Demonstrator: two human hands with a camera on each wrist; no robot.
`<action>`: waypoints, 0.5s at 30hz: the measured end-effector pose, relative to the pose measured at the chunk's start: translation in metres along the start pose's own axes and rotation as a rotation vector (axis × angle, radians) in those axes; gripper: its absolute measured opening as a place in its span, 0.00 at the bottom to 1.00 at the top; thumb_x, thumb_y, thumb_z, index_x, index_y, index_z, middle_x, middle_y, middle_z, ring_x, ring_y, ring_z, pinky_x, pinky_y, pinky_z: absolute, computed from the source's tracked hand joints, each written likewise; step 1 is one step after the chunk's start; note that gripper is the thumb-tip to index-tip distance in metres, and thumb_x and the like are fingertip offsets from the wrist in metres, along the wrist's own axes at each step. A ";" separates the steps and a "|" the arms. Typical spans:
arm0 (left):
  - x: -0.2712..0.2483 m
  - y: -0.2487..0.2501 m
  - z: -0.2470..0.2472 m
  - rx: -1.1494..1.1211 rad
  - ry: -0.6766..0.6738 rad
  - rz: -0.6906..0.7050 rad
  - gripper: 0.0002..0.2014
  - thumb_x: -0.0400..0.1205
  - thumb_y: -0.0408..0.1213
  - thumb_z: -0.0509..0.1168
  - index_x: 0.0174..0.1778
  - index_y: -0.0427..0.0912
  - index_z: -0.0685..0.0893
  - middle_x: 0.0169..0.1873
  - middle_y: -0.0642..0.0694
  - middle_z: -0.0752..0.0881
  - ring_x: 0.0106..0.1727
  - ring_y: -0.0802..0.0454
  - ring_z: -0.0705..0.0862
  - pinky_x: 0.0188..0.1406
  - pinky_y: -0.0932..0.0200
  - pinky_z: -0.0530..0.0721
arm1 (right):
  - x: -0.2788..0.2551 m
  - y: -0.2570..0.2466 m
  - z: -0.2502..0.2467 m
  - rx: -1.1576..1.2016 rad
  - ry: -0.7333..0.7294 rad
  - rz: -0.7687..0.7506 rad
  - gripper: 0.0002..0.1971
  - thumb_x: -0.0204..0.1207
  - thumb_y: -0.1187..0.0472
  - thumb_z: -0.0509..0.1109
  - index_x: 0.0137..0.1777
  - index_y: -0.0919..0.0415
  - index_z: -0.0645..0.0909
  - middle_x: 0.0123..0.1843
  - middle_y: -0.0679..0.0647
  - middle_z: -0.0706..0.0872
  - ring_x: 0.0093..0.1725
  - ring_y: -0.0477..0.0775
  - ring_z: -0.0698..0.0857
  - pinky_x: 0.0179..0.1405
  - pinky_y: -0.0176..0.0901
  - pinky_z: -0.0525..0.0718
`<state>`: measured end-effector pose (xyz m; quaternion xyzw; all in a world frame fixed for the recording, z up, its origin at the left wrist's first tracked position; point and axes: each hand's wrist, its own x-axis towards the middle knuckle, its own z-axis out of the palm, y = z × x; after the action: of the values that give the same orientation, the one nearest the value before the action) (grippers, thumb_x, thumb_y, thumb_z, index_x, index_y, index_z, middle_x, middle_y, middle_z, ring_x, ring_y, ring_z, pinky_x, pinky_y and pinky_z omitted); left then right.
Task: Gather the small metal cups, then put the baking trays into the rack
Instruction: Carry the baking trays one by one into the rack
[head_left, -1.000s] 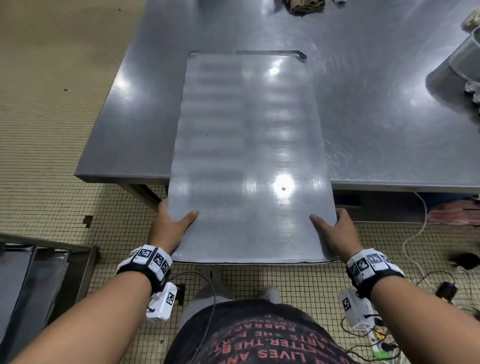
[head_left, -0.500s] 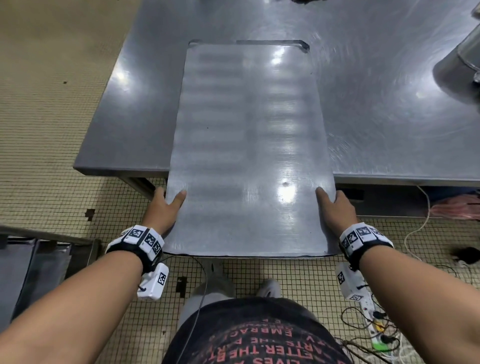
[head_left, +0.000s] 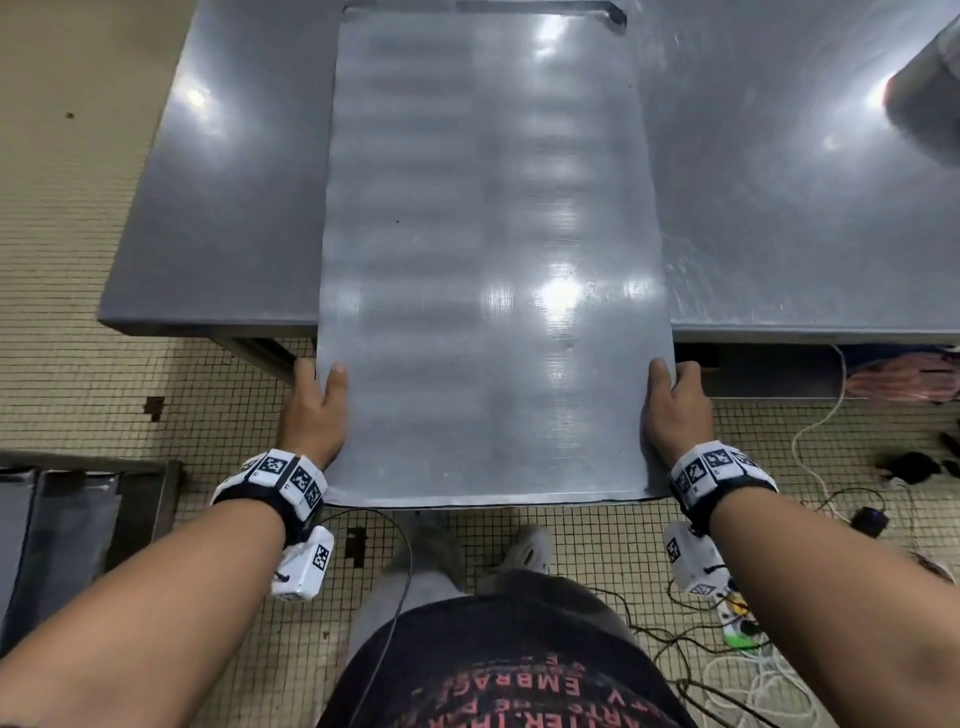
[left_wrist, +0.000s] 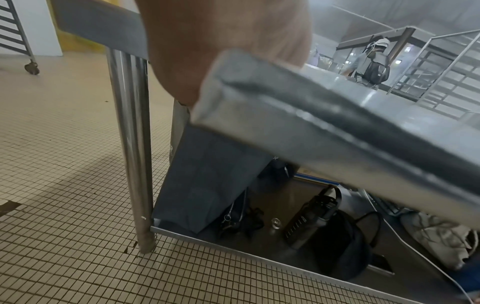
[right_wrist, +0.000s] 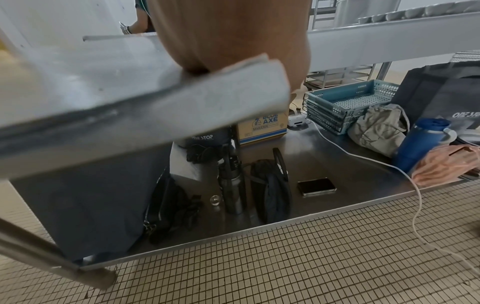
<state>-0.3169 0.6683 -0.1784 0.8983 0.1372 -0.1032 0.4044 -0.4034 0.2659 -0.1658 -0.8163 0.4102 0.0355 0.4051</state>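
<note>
Both hands are gripping the big flat grey metal baking tray (head_left: 483, 270): my left hand (head_left: 315, 410) on its left edge, my right hand (head_left: 675, 410) on its right. I am sliding it further off the shiny steel table (head_left: 223, 208) towards me, so carrying is coming soon. Trays in the low rack (head_left: 78, 509) are waiting on my left. Loose cables (head_left: 810, 431) are lying on the tiled floor (head_left: 78, 364) near my feet.
</note>
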 end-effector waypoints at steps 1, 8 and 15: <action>0.001 -0.001 0.001 0.001 0.000 0.000 0.16 0.89 0.55 0.55 0.56 0.44 0.70 0.46 0.45 0.82 0.45 0.40 0.82 0.48 0.46 0.81 | 0.000 0.000 0.001 -0.004 0.005 0.002 0.23 0.84 0.35 0.53 0.60 0.55 0.71 0.52 0.57 0.84 0.49 0.64 0.85 0.53 0.59 0.83; 0.002 -0.003 0.004 -0.016 -0.004 0.029 0.19 0.89 0.54 0.55 0.57 0.39 0.70 0.47 0.44 0.82 0.45 0.43 0.81 0.45 0.50 0.76 | 0.004 0.006 0.004 -0.044 -0.005 0.000 0.24 0.84 0.33 0.51 0.57 0.55 0.69 0.51 0.58 0.84 0.48 0.64 0.85 0.51 0.59 0.83; 0.001 -0.004 -0.001 -0.028 0.008 0.012 0.20 0.88 0.58 0.56 0.52 0.41 0.72 0.42 0.44 0.82 0.41 0.43 0.81 0.41 0.50 0.77 | 0.000 0.000 -0.007 -0.078 -0.069 -0.031 0.22 0.88 0.39 0.51 0.59 0.60 0.70 0.50 0.57 0.81 0.44 0.58 0.80 0.46 0.49 0.73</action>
<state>-0.3168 0.6723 -0.1808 0.8937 0.1350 -0.0951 0.4171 -0.4049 0.2614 -0.1614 -0.8361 0.3815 0.0730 0.3874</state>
